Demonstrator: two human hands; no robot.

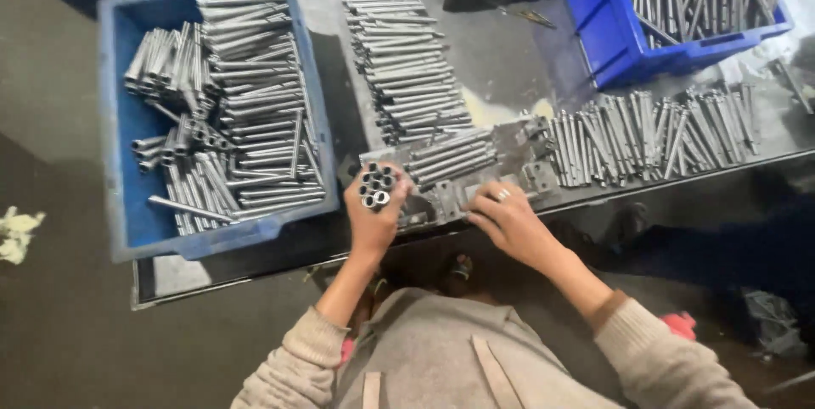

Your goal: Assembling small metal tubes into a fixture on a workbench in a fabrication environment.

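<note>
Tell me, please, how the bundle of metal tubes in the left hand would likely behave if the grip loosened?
The tubes look rigid, smooth and round, so they would probably slip apart and roll. Held in the left hand as a bundle, they likely feel fairly heavy.

Right blue bin [611,27] cut by top edge; right hand [509,218] fingertips blurred.

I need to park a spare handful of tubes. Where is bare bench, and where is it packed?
Bare bench lies between the long tube stack and the right bin. The left bin has bare floor by its left wall. Crowded: the tube row and the jig by both hands.
</note>
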